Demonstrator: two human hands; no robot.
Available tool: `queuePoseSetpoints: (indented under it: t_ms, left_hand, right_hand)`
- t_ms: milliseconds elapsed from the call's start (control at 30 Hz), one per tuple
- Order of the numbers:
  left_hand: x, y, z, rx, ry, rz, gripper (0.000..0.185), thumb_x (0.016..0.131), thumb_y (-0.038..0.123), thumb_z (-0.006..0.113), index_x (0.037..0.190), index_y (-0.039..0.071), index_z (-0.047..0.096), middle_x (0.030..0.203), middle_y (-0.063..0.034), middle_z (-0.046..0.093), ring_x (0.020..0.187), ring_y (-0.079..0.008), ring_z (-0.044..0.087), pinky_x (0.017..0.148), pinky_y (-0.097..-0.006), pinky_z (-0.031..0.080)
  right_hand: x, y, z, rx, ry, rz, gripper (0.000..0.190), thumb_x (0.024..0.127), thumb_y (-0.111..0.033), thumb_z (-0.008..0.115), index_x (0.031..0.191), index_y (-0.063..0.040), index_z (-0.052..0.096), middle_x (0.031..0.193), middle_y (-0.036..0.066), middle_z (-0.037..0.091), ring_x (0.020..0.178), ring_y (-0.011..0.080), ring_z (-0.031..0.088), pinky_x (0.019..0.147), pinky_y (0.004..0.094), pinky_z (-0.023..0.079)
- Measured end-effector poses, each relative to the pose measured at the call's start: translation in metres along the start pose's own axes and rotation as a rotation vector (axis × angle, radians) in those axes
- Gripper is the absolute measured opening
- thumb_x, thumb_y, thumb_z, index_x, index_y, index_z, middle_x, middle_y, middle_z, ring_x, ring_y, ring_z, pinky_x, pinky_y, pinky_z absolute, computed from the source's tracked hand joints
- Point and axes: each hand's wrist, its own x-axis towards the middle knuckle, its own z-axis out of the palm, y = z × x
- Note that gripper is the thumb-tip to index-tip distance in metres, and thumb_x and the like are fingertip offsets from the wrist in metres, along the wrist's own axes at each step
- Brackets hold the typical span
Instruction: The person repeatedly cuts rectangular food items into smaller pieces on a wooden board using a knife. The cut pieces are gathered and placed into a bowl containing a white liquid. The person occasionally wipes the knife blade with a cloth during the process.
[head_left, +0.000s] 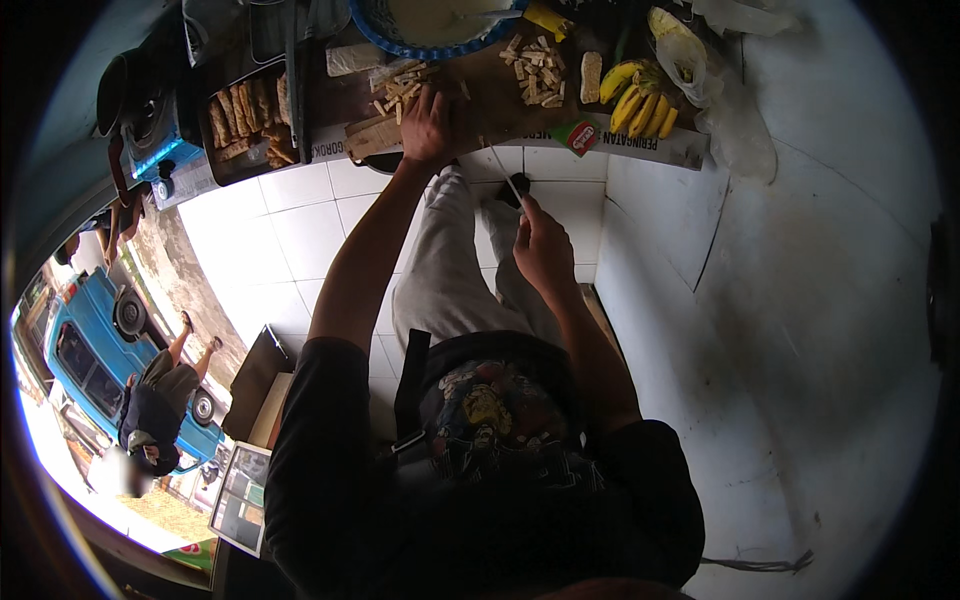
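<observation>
My left hand (426, 129) is lowered onto the brown work surface (480, 112), its fingertips beside a heap of cut tempeh sticks (405, 86). Its fingers point away from me, and whether they grip a piece is hidden. In my right hand (544, 244) is a thin knife (504, 166), held in front of the table edge with its blade slanting up toward the board. A second heap of tempeh sticks (536, 71) lies farther right, beside an uncut tempeh block (591, 77). A pale wrapped block (354, 59) is left of the basin.
Behind the heaps stands a blue basin (375, 37) of pale batter. Bananas (641, 101), a green packet (577, 136) and a plastic bag (739, 139) are at right. Left are a tray of fried food (247, 112) and a blue stove (154, 146). Outside, a person (154, 412) is near a blue vehicle (97, 352).
</observation>
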Motion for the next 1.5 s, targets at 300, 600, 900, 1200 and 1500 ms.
queuePoseSetpoints:
  t_ms: [300,600,900,1200,1500]
  left_hand:
    - [0.005,0.025,-0.012,-0.028,-0.059,-0.232,0.026,0.092,0.024,0.071,0.112,0.010,0.061,0.109,-0.0157,0.065,0.092,-0.0412,0.069,0.080,-0.0519,0.054]
    - [0.044,0.055,-0.020,0.075,-0.327,-0.616,0.031,0.092,0.024,0.068,0.119,0.009,0.063,0.112,-0.0204,0.071,0.102,-0.0427,0.071,0.082,-0.0540,0.058]
    - [0.018,0.044,-0.031,-0.098,-0.050,-0.761,0.035,0.089,0.026,0.071,0.117,0.005,0.075,0.111,-0.0194,0.077,0.105,-0.0388,0.073,0.091,-0.0484,0.058]
    - [-0.057,0.024,-0.066,-0.395,0.017,-1.250,0.041,0.085,0.033,0.082,0.112,0.003,0.080,0.099,-0.0149,0.081,0.095,-0.0240,0.078,0.090,-0.0369,0.058]
    - [-0.085,0.010,-0.065,-0.442,0.049,-1.200,0.040,0.084,0.035,0.084,0.110,0.005,0.080,0.102,-0.0122,0.081,0.096,-0.0213,0.077,0.089,-0.0359,0.059]
  right_hand:
    - [0.017,0.039,0.022,-0.290,0.128,-0.145,0.048,0.099,-0.011,0.061,0.146,-0.011,0.055,0.110,0.019,0.069,0.084,0.0389,0.073,0.072,0.0489,0.061]
    - [0.028,0.073,0.027,0.130,0.191,-0.218,0.012,0.103,-0.013,0.059,0.112,-0.006,0.061,0.085,0.016,0.070,0.074,0.0351,0.071,0.069,0.0449,0.056]
    - [0.068,0.148,0.090,0.381,-0.009,-0.105,0.023,0.108,-0.025,0.055,0.102,-0.002,0.055,0.077,0.017,0.061,0.072,0.0356,0.065,0.069,0.0452,0.051]
    - [0.005,0.150,0.039,0.114,0.179,-0.349,0.023,0.105,-0.019,0.062,0.121,-0.003,0.063,0.093,0.022,0.069,0.085,0.0427,0.069,0.073,0.0500,0.055]
    - [0.037,0.079,0.037,-0.256,0.304,-0.352,0.036,0.105,-0.015,0.058,0.140,-0.010,0.057,0.101,0.019,0.063,0.085,0.0387,0.071,0.070,0.0483,0.061]
